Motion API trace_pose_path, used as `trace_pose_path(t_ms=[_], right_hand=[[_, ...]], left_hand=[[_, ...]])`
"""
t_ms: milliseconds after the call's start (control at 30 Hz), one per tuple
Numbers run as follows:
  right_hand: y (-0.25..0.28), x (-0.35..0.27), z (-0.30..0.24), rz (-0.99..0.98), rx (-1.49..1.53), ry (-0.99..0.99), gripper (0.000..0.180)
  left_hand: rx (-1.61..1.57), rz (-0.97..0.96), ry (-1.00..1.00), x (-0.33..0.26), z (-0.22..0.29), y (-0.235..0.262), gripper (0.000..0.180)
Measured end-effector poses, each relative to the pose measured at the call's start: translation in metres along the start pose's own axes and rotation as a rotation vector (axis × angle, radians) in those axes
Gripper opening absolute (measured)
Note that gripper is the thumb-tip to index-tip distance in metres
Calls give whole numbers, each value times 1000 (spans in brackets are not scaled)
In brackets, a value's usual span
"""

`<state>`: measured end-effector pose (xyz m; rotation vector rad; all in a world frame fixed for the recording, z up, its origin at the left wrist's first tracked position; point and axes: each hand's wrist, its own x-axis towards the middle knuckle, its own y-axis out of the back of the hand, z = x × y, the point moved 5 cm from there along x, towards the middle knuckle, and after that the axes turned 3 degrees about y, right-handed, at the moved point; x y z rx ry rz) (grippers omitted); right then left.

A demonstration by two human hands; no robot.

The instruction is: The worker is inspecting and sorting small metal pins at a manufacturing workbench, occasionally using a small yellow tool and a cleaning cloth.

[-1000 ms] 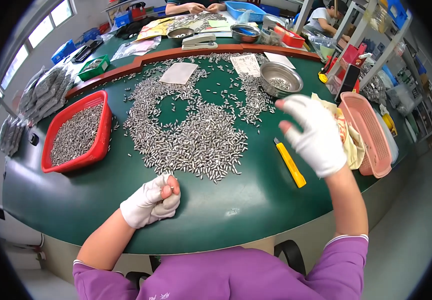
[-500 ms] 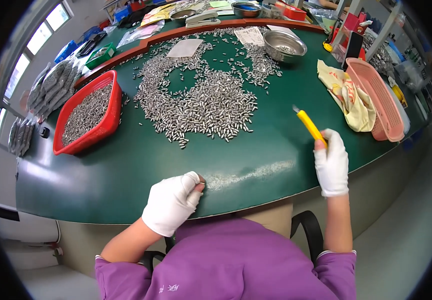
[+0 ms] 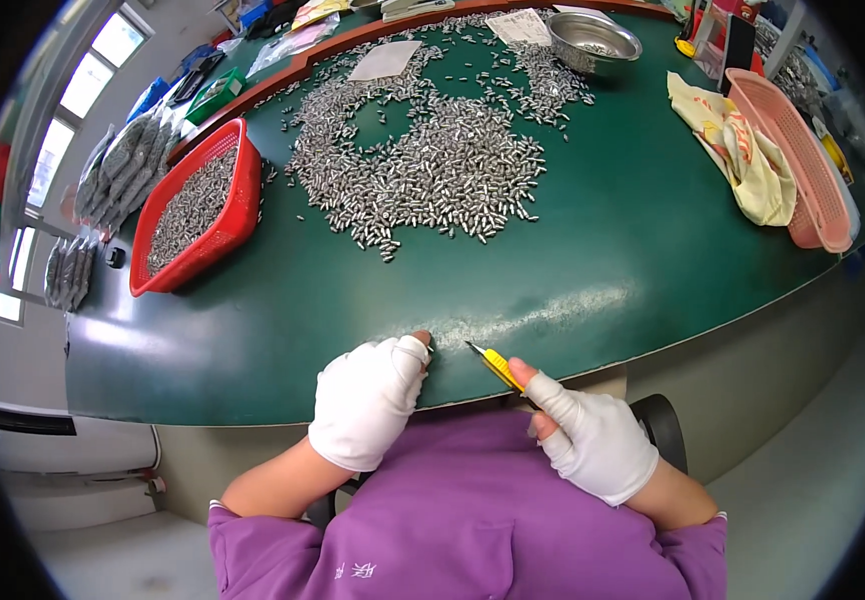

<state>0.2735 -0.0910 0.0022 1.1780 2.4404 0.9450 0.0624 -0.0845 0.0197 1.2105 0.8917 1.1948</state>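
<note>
My right hand (image 3: 593, 435), in a white fingerless glove, holds a yellow utility knife (image 3: 498, 367) at the near edge of the green table (image 3: 603, 250), its blade tip pointing toward my left hand. My left hand (image 3: 368, 400), gloved the same way, is curled with the thumb pressed on the table edge; whether it pinches a small metal piece I cannot tell. A big scatter of small silver metal pieces (image 3: 433, 170) lies spread over the middle of the table, well beyond both hands.
A red basket (image 3: 238, 215) filled with the same metal pieces stands at the left. A steel bowl (image 3: 593, 42) sits at the back, a pink basket (image 3: 803, 150) and a yellow cloth (image 3: 743, 160) at the right. Bags of parts (image 3: 118, 170) lie beyond the table's left side.
My right hand picked up the yellow knife from the right side of the table and brought it to the near edge beside my left hand. The view tilted down.
</note>
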Motion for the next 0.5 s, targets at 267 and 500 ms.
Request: trace_pose_path(t_ms=[267, 500], right_hand=[[-6, 10, -13, 6, -229, 69, 66], [-15, 13, -17, 19, -242, 92, 71]], left_hand=[[-79, 35, 1, 4, 2, 4, 14], [-130, 45, 71, 4, -4, 4, 14]])
